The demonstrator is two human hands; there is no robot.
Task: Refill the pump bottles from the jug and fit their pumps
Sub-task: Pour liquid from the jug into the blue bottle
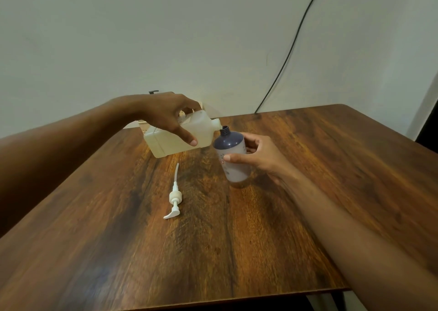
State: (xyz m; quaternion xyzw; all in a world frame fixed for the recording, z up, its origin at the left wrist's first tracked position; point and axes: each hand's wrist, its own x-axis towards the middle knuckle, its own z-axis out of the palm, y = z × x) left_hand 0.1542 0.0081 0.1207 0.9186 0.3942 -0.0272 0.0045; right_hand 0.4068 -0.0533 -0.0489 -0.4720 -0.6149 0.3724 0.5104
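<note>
While the left hand (pixel 170 118) grips a translucent white rectangular plastic jug (pixel 166 145) from above, fingers and thumb curled round its body, the jug lies tipped on its side in the air with its short spout pointing toward the right hand (pixel 257 155). That right hand wraps a round plastic bottle with a dark blue shoulder and pale lower body (pixel 230 142), thumb in front and fingers behind. The bottle's open neck sits just under the jug's spout, and its base appears to rest on the brown wood-grain counter (pixel 237 251). Whether liquid is flowing cannot be told. Below the left hand, well apart from it, a white plastic pump with its dip tube (pixel 175 195) lies flat on the counter.
</note>
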